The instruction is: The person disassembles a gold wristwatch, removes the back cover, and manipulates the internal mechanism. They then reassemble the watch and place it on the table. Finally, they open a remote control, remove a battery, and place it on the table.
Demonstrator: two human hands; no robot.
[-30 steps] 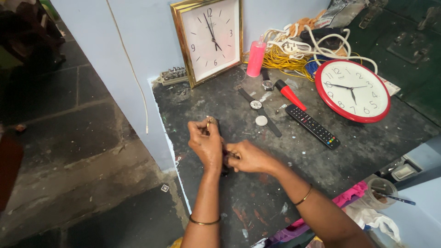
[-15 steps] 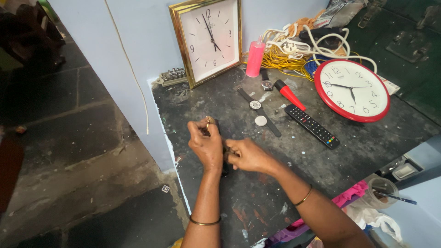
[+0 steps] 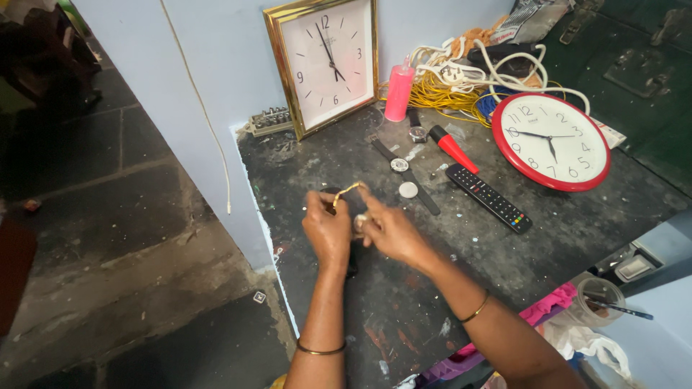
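Both my hands meet over the dark worktop (image 3: 577, 238) near its left edge. My left hand (image 3: 328, 230) and my right hand (image 3: 389, 232) together pinch a small gold-coloured wristwatch (image 3: 346, 192), whose curved band arcs up between my fingertips. The watch case is mostly hidden between my fingers. A thin bangle circles each wrist.
A square gold-framed wall clock (image 3: 328, 61) leans on the wall. A round red clock (image 3: 551, 140), a black remote (image 3: 489, 197), a red-handled tool (image 3: 450, 146), a pink bottle (image 3: 398, 92), a black-strapped watch (image 3: 401, 167), a loose watch face (image 3: 409, 189) and tangled cables (image 3: 468, 79) lie beyond.
My hands have stayed in place over the bench. The gold band now arcs up between my fingertips; before, it was mostly tucked in my left fingers.
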